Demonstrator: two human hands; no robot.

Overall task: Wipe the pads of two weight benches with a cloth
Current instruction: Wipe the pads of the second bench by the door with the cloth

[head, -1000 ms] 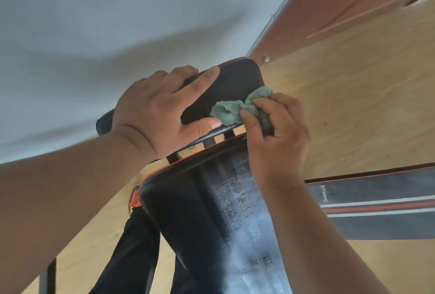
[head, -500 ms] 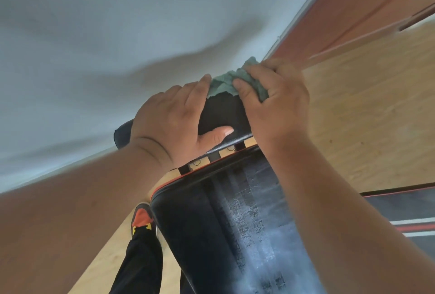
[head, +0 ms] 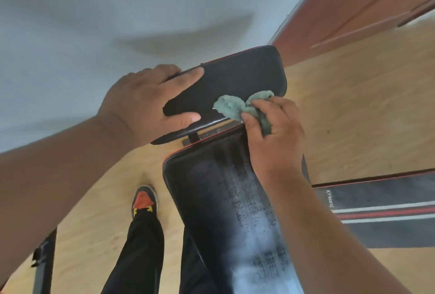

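Observation:
A black weight bench with red piping fills the middle of the view. Its small end pad [head: 244,75] lies beyond the long back pad [head: 226,211], which shows pale streaks. My left hand [head: 150,105] grips the left part of the small pad, fingers over the far edge and thumb on the near edge. My right hand [head: 273,131] holds a bunched green cloth [head: 233,105] against the near right edge of the small pad.
A dark mat [head: 381,211] with red and white stripes lies on the wooden floor [head: 353,110] at the right. A grey wall [head: 117,11] and a reddish door [head: 353,4] stand behind. My leg in black trousers and a shoe [head: 143,199] are left of the bench.
My right hand has drawn the cloth from the far edge of the small pad back to its near right edge. My left hand keeps its grip on the pad.

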